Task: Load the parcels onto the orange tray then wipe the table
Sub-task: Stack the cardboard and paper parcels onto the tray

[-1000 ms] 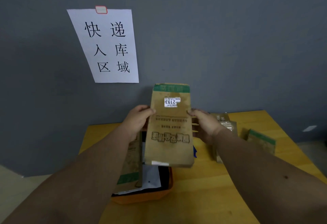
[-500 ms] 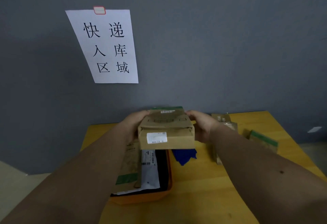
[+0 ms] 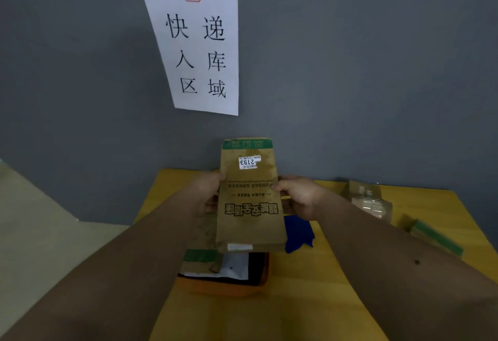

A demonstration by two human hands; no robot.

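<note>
Parcel (image 3: 249, 198), flat half a second ago, now stands upright, seemingly gripped by both hands (image 3: 299, 195).

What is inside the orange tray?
The orange tray holds a brown parcel with a green stripe and a white parcel. The held-up brown parcel hides the tray's far part.

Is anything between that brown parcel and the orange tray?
Nothing visible blocks it. Both hands hold the brown parcel above the orange tray, which already holds other parcels it could rest on.
</note>
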